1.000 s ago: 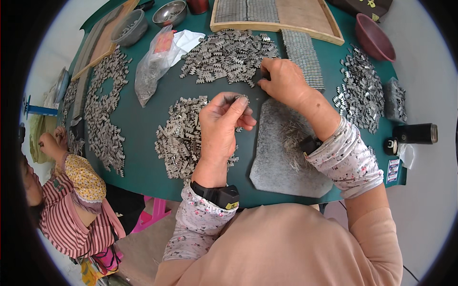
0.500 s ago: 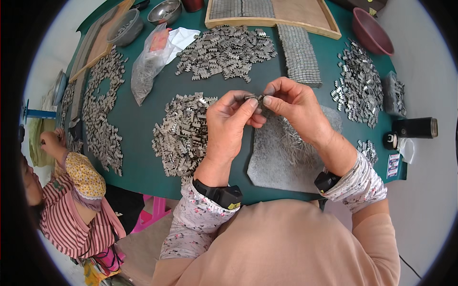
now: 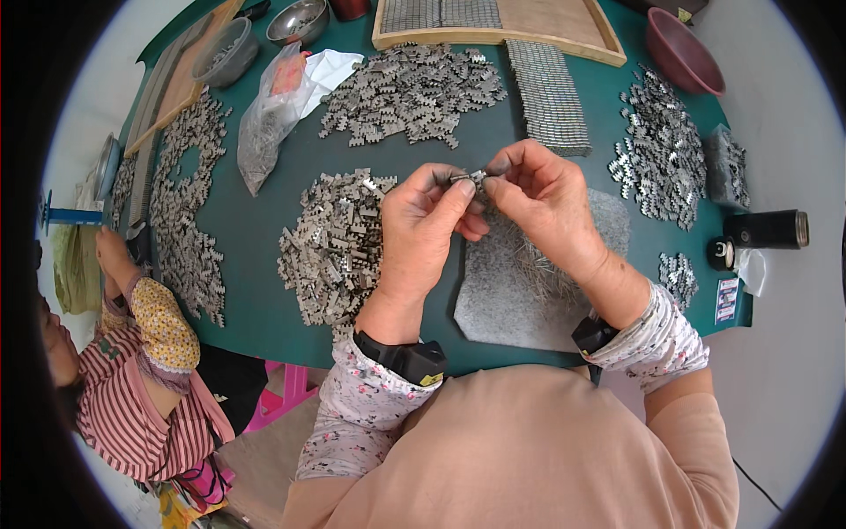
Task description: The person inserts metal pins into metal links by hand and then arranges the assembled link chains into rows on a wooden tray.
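Note:
My left hand and my right hand meet fingertip to fingertip over the table. Between the left thumb and fingers sits a small metal piece, mostly covered by the fingers. The right thumb and forefinger pinch at its other end; whether they hold a separate part is too small to tell. Below my right hand lies a grey felt mat bearing a heap of thin metal pins. A pile of small flat metal pieces lies left of my left hand. Toothed metal pieces are heaped beyond my hands.
A woven metal strip lies by a wooden tray at the back. More toothed pieces, a red bowl and a black flask are at right. At left are a plastic bag, a grey bowl and a seated co-worker.
My hands stay together with only slight finger movement, and more of the metal piece shows between them. The co-worker's hand at left has shifted. The whole view has moved slightly.

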Demonstrator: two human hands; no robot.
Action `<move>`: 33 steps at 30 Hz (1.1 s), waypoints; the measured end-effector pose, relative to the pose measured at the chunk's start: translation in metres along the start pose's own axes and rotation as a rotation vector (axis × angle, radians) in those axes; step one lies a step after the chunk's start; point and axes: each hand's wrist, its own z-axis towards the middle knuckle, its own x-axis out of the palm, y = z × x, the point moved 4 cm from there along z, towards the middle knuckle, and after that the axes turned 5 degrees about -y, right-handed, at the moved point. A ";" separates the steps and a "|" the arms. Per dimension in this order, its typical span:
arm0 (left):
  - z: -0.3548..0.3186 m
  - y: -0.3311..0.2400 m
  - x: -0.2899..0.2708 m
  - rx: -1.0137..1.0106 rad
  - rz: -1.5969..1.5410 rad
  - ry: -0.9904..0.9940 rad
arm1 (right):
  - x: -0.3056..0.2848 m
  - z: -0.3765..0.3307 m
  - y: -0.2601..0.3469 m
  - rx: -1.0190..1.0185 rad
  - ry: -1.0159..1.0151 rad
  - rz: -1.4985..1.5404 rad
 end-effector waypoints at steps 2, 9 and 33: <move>-0.001 -0.001 0.000 0.020 0.015 -0.015 | 0.004 -0.002 0.003 -0.044 0.004 -0.044; -0.002 -0.001 -0.002 -0.050 -0.043 -0.092 | 0.002 0.002 0.010 -0.080 0.020 -0.100; 0.007 -0.011 -0.023 -0.025 -0.191 -0.209 | 0.003 0.043 0.013 -0.693 0.358 -0.993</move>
